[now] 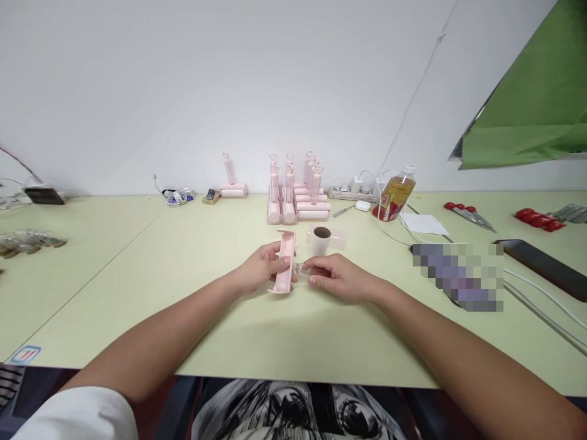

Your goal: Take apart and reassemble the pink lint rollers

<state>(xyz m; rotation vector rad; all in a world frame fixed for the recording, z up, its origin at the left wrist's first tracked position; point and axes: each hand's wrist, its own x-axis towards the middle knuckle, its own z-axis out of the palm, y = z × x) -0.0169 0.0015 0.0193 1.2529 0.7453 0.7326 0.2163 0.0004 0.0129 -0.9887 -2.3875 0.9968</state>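
Note:
My left hand (pixel 263 267) is closed on the pink lint roller holder (pixel 285 269), a long trough with raised ends, tilted upright above the table. To its right, my right hand (pixel 342 277) grips a clear handle (pixel 302 269) whose narrow end meets or nearly meets the holder; whether they are joined I cannot tell. Fingers hide most of the handle. Just behind my right hand a white sticky-paper roll (pixel 320 243) with a brown core stands on end. Beside that roll lies a see-through pink cover (pixel 338 237).
Several pink lint rollers (pixel 288 205) stand grouped near the wall, with another lint roller (pixel 233 188) farther left. At right are a tilted drink bottle (pixel 394 194), a power strip (pixel 353 194), a screwdriver (pixel 343 211), a dark phone (pixel 543 269), red-handled tools (pixel 468 214) and white cables.

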